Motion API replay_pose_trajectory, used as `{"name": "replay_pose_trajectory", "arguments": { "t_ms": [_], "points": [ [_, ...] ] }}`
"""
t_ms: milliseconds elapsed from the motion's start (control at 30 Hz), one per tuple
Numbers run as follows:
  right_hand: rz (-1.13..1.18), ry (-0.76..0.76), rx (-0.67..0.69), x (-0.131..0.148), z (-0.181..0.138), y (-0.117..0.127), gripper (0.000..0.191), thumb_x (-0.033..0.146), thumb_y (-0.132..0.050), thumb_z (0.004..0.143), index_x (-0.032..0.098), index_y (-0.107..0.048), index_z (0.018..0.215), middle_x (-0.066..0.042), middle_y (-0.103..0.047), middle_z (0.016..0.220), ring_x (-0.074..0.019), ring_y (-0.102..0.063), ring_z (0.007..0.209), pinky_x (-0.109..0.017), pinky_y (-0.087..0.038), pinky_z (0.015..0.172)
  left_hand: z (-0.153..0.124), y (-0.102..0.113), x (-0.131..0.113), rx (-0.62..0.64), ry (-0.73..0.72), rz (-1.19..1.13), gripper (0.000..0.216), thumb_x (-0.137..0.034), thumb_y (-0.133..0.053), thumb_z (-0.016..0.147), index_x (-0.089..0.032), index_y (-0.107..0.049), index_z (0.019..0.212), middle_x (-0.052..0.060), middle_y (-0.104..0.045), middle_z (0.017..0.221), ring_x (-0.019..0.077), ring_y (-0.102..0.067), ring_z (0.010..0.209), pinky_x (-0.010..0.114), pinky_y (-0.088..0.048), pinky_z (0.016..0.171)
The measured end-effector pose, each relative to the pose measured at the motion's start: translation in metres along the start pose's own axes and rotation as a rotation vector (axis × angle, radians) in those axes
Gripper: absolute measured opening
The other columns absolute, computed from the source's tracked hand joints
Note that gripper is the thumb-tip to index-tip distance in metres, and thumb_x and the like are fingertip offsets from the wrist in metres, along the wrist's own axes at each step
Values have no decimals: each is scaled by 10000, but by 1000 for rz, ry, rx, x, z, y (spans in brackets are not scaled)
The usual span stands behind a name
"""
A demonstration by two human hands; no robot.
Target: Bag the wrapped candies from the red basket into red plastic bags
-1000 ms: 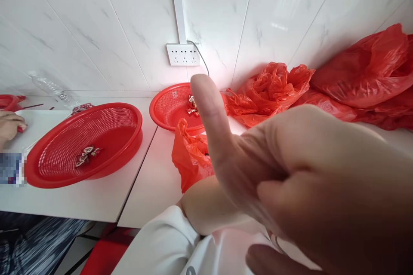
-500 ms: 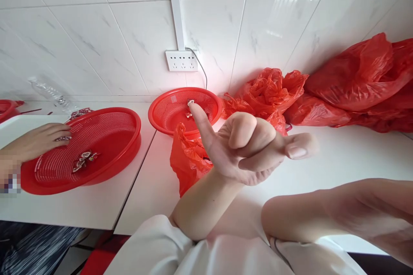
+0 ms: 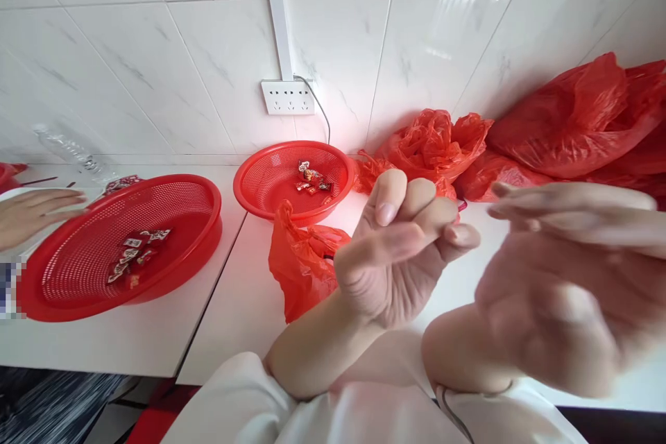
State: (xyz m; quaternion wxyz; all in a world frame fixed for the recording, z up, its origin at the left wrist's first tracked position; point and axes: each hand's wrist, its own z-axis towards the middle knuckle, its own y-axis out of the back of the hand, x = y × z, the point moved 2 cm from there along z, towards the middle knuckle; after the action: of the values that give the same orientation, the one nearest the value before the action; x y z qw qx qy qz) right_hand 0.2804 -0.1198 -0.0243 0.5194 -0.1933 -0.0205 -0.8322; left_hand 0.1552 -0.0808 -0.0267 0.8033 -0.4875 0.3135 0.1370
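My left hand (image 3: 398, 257) is raised above the white table, palm up, with its fingers loosely bent and apart. Nothing shows in it. To its right, my right hand (image 3: 562, 284) is in the air, blurred by motion, with its upper fingers stretched leftward and no object visible in it. Nearest to my left hand is a crumpled red plastic bag (image 3: 299, 270), partly behind my forearm. Behind that bag stands a round red plastic basket (image 3: 254, 184), with several small wrapped pieces (image 3: 312, 184) inside.
A larger red basket (image 3: 205, 222) on the left holds several small wrapped pieces (image 3: 132, 257). Another person's hand (image 3: 41, 211) is beside it. A clear plastic bottle (image 3: 70, 152) lies behind. Full red bags (image 3: 567, 118) line the wall at right, below a power socket (image 3: 288, 97).
My left thumb has folded inward from pointing up. My right hand has risen and come leftward. More wrapped pieces show in both baskets. The other person's hand has drawn left.
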Motion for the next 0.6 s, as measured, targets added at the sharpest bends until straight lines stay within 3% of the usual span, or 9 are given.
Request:
{"name": "replay_pose_trajectory", "arguments": {
  "t_ms": [100, 367, 600],
  "points": [
    [72, 12, 25, 0, -1, -20, 142, 231, -599, 804, 204, -697, 903, -46, -597, 746, -225, -575, 762, -400, -481, 639, 3, -16, 22, 89, 34, -191, 474, -153, -736, 634, -200, -266, 668, -55, -255, 649, 60, -381, 549, 207, -514, 618],
    [186, -149, 133, 0, -6, -31, 160, 104, -593, 689, 176, -655, 818, -31, -545, 767, -174, -501, 737, -357, -426, 618, 1, -1, 9, 128, -66, -154, 417, -94, -661, 677, -196, -257, 656, -53, -241, 627, 73, -339, 543, 199, -467, 575],
    [325, -289, 242, -3, -10, -33, 165, 82, -594, 696, 206, -599, 806, -53, -514, 873, -224, -477, 969, -409, -452, 857, 3, -1, 11, 179, -104, -149, 454, -107, -670, 690, -188, -226, 648, -62, -227, 598, 62, -291, 502, 187, -398, 503]
  ]
}}
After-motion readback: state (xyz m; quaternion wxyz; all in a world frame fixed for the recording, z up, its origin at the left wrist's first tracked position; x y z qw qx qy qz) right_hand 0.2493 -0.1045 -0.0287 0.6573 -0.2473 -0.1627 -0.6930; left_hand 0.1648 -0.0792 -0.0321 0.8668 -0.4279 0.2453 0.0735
